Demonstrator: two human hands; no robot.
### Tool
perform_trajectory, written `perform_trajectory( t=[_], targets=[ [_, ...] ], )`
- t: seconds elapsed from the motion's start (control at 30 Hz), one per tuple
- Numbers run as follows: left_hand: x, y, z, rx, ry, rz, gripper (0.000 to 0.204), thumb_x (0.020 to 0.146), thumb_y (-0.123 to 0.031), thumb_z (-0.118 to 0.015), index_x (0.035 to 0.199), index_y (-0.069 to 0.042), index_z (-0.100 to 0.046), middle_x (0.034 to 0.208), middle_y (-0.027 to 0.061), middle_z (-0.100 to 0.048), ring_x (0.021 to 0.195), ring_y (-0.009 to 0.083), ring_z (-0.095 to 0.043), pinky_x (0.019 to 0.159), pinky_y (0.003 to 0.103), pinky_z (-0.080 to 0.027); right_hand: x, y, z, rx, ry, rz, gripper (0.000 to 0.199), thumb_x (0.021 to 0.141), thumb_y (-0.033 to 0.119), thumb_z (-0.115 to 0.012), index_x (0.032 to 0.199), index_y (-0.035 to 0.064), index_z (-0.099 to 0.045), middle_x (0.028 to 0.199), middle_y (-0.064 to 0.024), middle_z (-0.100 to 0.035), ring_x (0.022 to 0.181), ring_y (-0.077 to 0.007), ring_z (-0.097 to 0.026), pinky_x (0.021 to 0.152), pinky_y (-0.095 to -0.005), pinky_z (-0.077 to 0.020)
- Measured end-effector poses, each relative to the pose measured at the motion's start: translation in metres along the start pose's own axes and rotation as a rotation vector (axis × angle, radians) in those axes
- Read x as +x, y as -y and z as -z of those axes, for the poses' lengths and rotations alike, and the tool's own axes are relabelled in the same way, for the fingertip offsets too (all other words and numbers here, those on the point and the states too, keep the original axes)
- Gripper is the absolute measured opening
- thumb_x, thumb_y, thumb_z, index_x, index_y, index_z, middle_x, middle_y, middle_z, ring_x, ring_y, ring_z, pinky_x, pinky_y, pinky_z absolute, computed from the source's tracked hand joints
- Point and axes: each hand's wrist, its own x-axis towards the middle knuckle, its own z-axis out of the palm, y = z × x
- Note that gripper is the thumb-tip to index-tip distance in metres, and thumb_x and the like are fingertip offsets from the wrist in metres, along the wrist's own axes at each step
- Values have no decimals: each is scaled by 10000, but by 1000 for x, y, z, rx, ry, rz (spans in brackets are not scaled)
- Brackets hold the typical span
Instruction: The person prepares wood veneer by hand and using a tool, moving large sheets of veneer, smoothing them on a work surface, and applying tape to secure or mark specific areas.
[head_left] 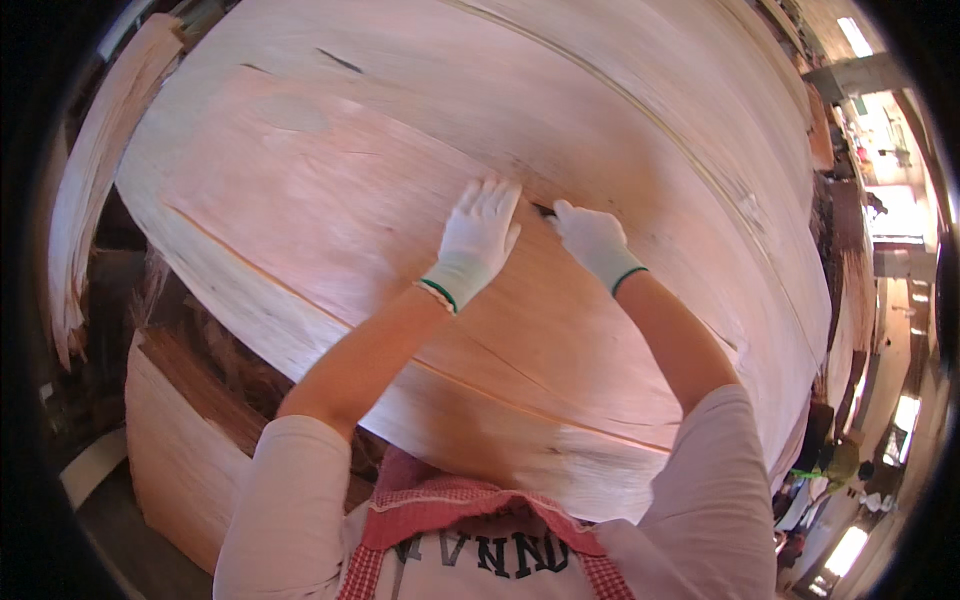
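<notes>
A broad sheet of pale pinkish wood veneer (330, 230) spreads out before me, with seams and a few dark cracks in it. My left hand (478, 232), in a white glove with a green cuff edge, lies flat on the veneer with its fingers stretched away from me. Just right of it, my gloved right hand (592, 240) is closed with its knuckles up. A small dark tool tip (543, 209) pokes out from its left side, against the veneer beside a seam. The rest of that tool is hidden in the fist.
Stacked veneer sheets (105, 190) stand along the left side, and another veneer stack (180, 450) lies at the lower left. Veneer edges (850, 270) line the right side. Beyond them a bright work area holds cluttered goods (835, 465).
</notes>
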Motion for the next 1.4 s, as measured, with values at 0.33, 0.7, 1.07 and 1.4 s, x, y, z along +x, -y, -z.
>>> perform_trajectory(
  t=[0.33, 0.7, 1.07, 1.4],
  targets=[
    [-8, -230, -73, -122, -44, -226, 406, 919, -249, -520, 1268, -43, -514, 1365, 130, -496, 1306, 271, -420, 1123, 435, -266, -165, -165, -69, -36, -43, -146, 191, 939, 278, -494, 924, 88, -511, 718, -124, -661, 671, -314, -670, 531, -436, -518],
    [-102, -474, -113, -189, 202, -551, 476, 948, -273, -461, 1362, -38, -457, 1463, 140, -398, 1366, 277, -350, 1158, 414, -203, -396, -239, -165, 152, -190, -575, 247, 924, 372, -529, 917, 125, -526, 731, -146, -664, 675, -337, -665, 570, -484, -508],
    [-106, -472, -103, -186, 217, -517, 483, 933, -261, -483, 1348, -18, -447, 1454, 158, -402, 1366, 275, -353, 1144, 411, -234, -444, -305, -155, 741, -778, -868, 394, 864, 237, -645, 1160, -10, -566, 973, -199, -672, 900, -326, -654, 779, -398, -493],
    [-107, -473, -96, -187, 152, -568, 464, 907, -237, -519, 1314, -18, -473, 1388, 158, -463, 1314, 307, -406, 1098, 438, -299, -462, -291, -75, 974, -753, -667, 228, 823, 206, -672, 975, 36, -668, 642, -16, -559, 565, -158, -517, 549, -299, -410]
  ],
)
